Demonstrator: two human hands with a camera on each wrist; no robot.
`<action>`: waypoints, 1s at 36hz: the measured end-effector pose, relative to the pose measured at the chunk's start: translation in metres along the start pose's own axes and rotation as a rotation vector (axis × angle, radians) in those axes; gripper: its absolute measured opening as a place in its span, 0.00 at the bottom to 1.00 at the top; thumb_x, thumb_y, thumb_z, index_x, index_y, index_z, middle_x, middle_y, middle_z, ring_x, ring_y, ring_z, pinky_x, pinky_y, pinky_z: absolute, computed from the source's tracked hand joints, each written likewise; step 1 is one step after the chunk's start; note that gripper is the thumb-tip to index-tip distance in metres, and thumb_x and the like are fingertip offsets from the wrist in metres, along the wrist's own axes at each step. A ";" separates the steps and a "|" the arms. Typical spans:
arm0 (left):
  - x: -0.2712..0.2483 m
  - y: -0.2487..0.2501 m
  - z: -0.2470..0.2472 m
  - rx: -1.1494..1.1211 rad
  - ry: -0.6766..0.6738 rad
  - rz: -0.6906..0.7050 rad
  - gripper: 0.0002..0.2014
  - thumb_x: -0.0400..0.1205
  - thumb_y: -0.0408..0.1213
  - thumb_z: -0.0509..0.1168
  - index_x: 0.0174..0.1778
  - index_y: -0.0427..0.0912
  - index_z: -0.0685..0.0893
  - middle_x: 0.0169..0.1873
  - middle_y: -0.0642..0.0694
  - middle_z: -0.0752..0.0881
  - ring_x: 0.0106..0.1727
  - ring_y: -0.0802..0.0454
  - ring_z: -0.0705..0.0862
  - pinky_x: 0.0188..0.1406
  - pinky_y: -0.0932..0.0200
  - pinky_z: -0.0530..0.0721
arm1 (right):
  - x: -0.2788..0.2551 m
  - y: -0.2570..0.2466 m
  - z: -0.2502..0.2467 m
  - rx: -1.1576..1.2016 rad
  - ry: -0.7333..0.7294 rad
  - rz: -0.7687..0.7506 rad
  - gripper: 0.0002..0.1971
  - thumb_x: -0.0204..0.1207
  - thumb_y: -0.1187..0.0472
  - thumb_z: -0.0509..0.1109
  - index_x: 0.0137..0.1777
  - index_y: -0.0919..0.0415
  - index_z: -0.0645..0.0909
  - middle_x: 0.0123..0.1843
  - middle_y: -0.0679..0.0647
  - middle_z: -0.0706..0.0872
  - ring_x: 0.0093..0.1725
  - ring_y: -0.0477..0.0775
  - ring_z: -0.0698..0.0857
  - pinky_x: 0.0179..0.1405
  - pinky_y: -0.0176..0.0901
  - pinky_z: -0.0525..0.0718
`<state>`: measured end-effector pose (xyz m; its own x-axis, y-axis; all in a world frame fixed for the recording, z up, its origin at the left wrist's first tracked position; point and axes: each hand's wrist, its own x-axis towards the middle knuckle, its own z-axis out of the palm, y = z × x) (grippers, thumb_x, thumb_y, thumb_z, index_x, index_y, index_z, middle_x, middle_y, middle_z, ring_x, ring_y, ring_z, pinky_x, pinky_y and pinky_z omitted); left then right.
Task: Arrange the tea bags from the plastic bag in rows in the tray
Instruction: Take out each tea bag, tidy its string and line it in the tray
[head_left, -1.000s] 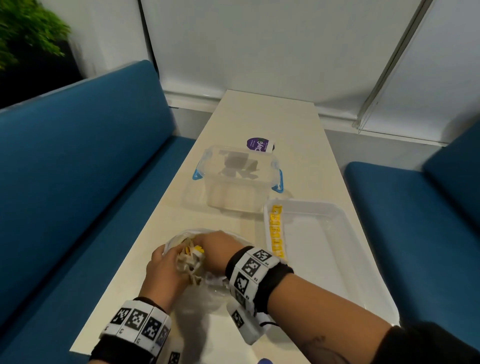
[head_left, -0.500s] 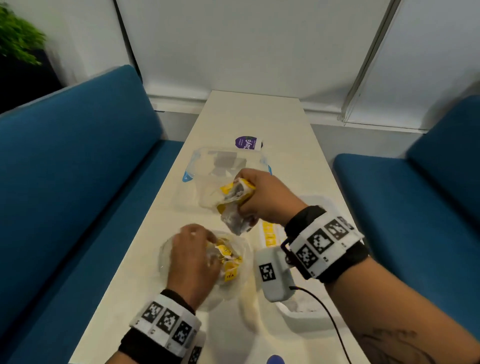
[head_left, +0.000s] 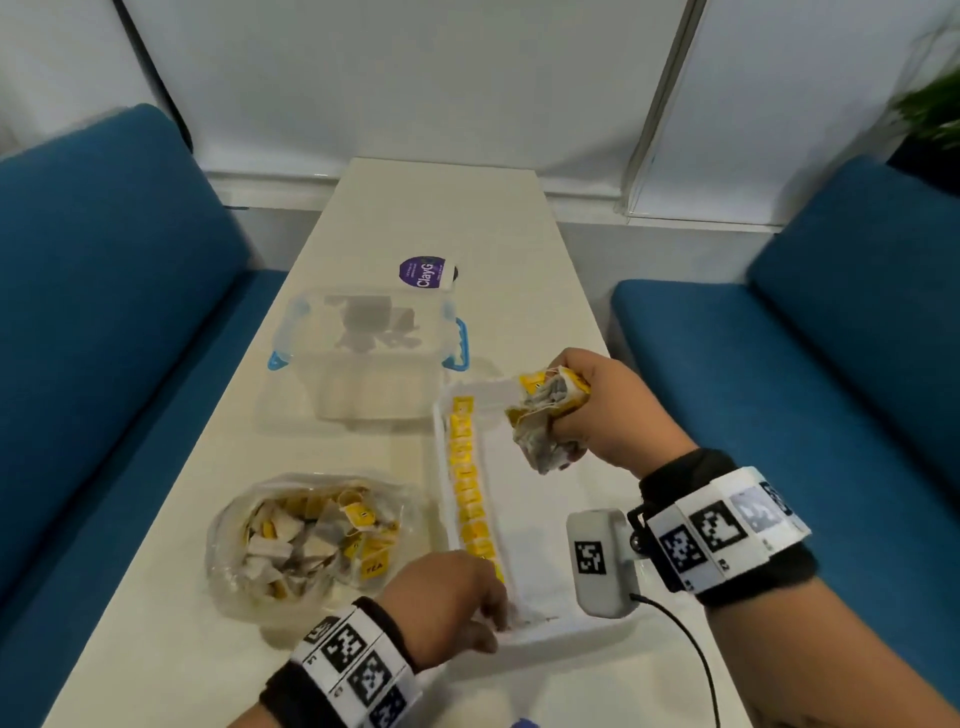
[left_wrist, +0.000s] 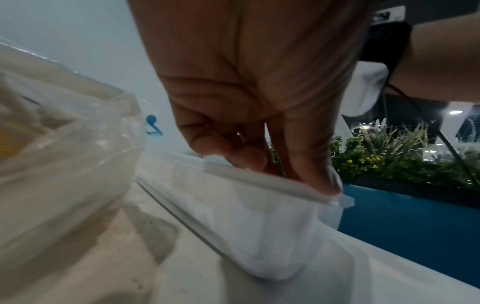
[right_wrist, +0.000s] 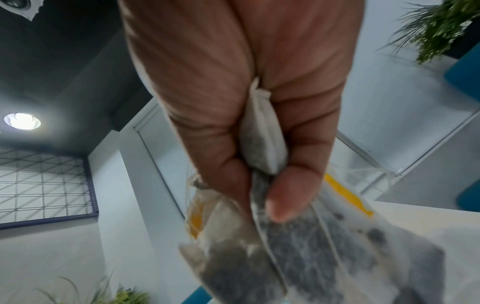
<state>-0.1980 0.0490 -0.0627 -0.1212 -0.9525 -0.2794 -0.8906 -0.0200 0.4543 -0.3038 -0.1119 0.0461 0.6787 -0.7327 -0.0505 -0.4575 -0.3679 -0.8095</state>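
A clear plastic bag (head_left: 306, 540) full of tea bags with yellow tags lies on the table at front left. To its right stands a white tray (head_left: 524, 525) with one row of yellow-tagged tea bags (head_left: 470, 493) along its left side. My right hand (head_left: 571, 415) hovers over the tray's far end and grips a bunch of tea bags (head_left: 545, 415), seen close in the right wrist view (right_wrist: 298, 242). My left hand (head_left: 488, 608) pinches the tray's near-left rim (left_wrist: 262, 176) between thumb and fingers.
A clear lidded box (head_left: 369, 353) with blue clips stands behind the bag, a purple-labelled tub (head_left: 426, 273) behind that. Blue benches (head_left: 104, 338) flank the narrow table on both sides. A cable (head_left: 691, 649) trails from my right wrist.
My right hand lifted a bunch of tea bags out of the plastic bag and carried it right, over the tray. My left hand left the bag and took hold of the tray's near rim.
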 end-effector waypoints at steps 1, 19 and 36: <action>0.001 -0.001 -0.002 -0.015 -0.014 -0.021 0.11 0.74 0.44 0.71 0.51 0.49 0.87 0.52 0.52 0.84 0.56 0.54 0.80 0.47 0.64 0.71 | 0.000 0.006 -0.002 0.001 -0.001 0.012 0.18 0.61 0.80 0.69 0.40 0.56 0.76 0.35 0.53 0.80 0.28 0.50 0.80 0.20 0.41 0.82; 0.029 0.006 -0.059 -1.274 0.336 -0.232 0.54 0.38 0.76 0.72 0.65 0.68 0.68 0.61 0.52 0.78 0.57 0.52 0.82 0.46 0.57 0.84 | 0.002 0.019 -0.016 0.291 -0.186 0.019 0.18 0.56 0.83 0.71 0.41 0.62 0.78 0.37 0.61 0.83 0.35 0.58 0.82 0.34 0.54 0.85; 0.056 0.025 -0.037 -2.053 0.395 -0.175 0.29 0.61 0.52 0.77 0.57 0.44 0.85 0.43 0.41 0.90 0.39 0.46 0.89 0.33 0.50 0.87 | -0.012 0.029 0.048 -0.225 0.008 -0.211 0.21 0.69 0.62 0.68 0.63 0.54 0.71 0.57 0.49 0.74 0.57 0.50 0.73 0.55 0.45 0.76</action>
<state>-0.2108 -0.0162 -0.0357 0.2151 -0.8970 -0.3861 0.8062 -0.0600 0.5885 -0.2978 -0.0863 -0.0052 0.7682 -0.6307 0.1102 -0.4232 -0.6293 -0.6518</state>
